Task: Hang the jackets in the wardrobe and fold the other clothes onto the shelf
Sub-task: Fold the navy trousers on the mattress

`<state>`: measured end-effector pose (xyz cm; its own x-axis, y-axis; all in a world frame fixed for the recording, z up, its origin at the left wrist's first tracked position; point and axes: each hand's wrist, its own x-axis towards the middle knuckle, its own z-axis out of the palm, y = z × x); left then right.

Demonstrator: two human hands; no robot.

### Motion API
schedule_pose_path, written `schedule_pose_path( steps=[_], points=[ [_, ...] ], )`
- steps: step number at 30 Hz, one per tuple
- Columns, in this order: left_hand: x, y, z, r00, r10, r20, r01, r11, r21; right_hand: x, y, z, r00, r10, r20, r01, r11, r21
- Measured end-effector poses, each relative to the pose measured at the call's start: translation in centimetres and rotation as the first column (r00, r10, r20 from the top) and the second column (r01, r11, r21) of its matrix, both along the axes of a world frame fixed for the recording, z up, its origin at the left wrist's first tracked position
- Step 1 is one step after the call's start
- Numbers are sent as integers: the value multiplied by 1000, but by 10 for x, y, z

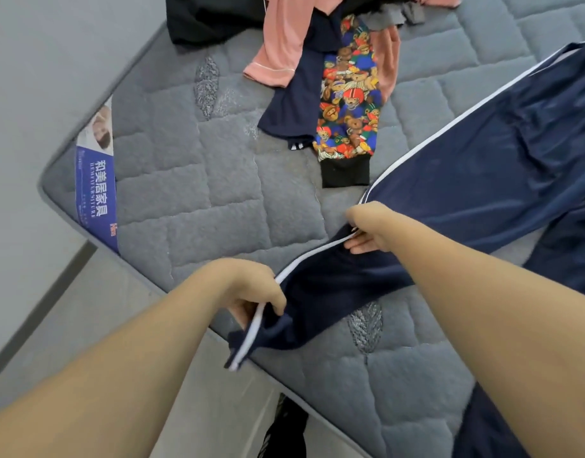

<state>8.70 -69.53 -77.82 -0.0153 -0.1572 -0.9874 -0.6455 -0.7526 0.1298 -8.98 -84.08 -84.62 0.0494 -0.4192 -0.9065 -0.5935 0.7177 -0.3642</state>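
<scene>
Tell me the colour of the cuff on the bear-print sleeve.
Black, a plain band closing the bear-print sleeve; the cuff shows best in the head view, lying on the mattress.

I see bare quilting along the mattress (192,193) left edge and near corner; clothes pile (320,61) blocks the far edge, navy trousers (482,180) the right.

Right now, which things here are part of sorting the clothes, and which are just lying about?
Part of the job:
navy trousers, gripped by left hand and right hand
bear-print garment
pink garment
black garment
grey garment

Just there:
mattress
label
floor
</scene>
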Motion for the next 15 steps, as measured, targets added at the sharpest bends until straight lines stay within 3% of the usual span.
schedule_pose_path(
  steps=[2, 8, 12, 15],
  points=[
    [-44, -4, 17, 993, -94, -68, 98, 993, 65, -30, 1, 17, 998, -40, 43, 41, 999, -7],
    [-237, 12, 43, 906, -326, -269, 357, 931, 76, -176, 21, 59, 991, -126, 39, 129, 988, -88],
    [-370, 47, 32, 884, -380, -272, 415, 906, 81, -305, 53, 57, 979, -202, -33, 192, 962, -195],
    [-436, 69, 15, 890, -369, -269, 431, 874, 226, -394, 86, 38, 938, -319, -138, 278, 926, -255]
  ],
)
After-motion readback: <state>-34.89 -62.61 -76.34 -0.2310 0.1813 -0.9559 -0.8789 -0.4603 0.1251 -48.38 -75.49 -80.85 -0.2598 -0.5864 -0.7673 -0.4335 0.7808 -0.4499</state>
